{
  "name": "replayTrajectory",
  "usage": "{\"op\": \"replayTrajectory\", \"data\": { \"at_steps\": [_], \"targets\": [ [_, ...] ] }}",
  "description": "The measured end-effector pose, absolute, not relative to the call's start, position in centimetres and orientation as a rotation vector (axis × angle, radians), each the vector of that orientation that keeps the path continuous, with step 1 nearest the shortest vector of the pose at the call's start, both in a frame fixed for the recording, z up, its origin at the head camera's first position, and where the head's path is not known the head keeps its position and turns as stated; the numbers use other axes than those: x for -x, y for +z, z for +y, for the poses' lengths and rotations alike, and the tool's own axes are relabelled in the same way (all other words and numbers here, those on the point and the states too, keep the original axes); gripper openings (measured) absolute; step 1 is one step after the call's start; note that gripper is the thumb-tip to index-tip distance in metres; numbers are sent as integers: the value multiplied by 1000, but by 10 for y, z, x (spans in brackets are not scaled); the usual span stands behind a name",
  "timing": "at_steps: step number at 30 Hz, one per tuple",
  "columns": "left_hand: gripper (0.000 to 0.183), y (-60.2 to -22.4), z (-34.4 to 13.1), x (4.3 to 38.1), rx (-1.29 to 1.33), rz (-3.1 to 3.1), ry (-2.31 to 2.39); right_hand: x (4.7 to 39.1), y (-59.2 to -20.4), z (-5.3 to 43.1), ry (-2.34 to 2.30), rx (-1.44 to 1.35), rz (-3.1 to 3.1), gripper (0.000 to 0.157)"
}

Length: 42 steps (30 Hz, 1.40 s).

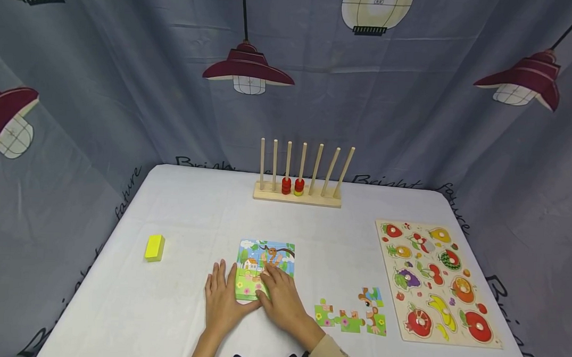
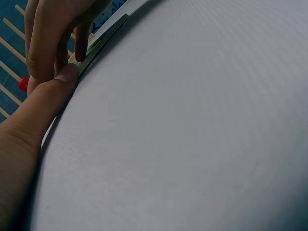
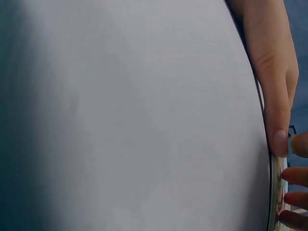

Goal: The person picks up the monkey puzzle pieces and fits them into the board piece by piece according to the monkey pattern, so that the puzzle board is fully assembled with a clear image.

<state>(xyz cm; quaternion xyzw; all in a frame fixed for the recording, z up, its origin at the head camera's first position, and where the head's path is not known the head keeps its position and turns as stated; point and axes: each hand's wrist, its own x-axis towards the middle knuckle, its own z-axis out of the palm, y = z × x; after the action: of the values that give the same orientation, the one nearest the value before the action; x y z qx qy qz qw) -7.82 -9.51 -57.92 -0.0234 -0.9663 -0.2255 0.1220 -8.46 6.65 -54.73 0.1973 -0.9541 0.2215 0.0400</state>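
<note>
A picture jigsaw puzzle [image 1: 253,250] with a house, a branch and a brown animal lies on the white table. My left hand [image 1: 223,302] rests beside its left edge, fingers straight and spread, the thumb reaching to the near edge. In the right wrist view that thumb [image 3: 276,106] meets the puzzle's side. Over the puzzle's lower right part is my right hand [image 1: 285,301], its fingertips touching the top; they hide that part of the picture. The right hand's fingers [image 2: 41,43] point down onto the puzzle in the left wrist view.
Several loose jigsaw pieces [image 1: 350,322] lie right of my right hand. A wooden fruit board [image 1: 429,291] is at the far right. A yellow block [image 1: 155,248] sits on the left. At the back stands a peg rack [image 1: 297,198] with red and yellow beads.
</note>
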Motion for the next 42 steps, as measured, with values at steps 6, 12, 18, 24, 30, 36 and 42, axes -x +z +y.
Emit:
{"op": "replayTrajectory", "data": {
  "at_steps": [6,12,18,24,30,36,42],
  "targets": [
    [119,-578,-96,78,57,-2819,-665,87,-542,75,806,-571,-2829,26],
    [118,-577,-95,78,44,-2818,-685,88,-539,94,850,-451,-2755,11],
    [118,-577,-96,79,38,-2822,-702,88,-533,130,931,-206,-2772,6],
    [118,-579,-95,79,46,-2826,-710,87,-534,179,1050,23,-2714,6],
    [119,-581,-95,79,41,-2834,-708,81,-536,227,1029,278,-2681,14],
    [118,-580,-94,79,50,-2832,-707,74,-535,261,978,463,-2681,20],
    [118,-579,-93,79,49,-2825,-709,66,-539,275,928,555,-2663,21]
  ]
}}
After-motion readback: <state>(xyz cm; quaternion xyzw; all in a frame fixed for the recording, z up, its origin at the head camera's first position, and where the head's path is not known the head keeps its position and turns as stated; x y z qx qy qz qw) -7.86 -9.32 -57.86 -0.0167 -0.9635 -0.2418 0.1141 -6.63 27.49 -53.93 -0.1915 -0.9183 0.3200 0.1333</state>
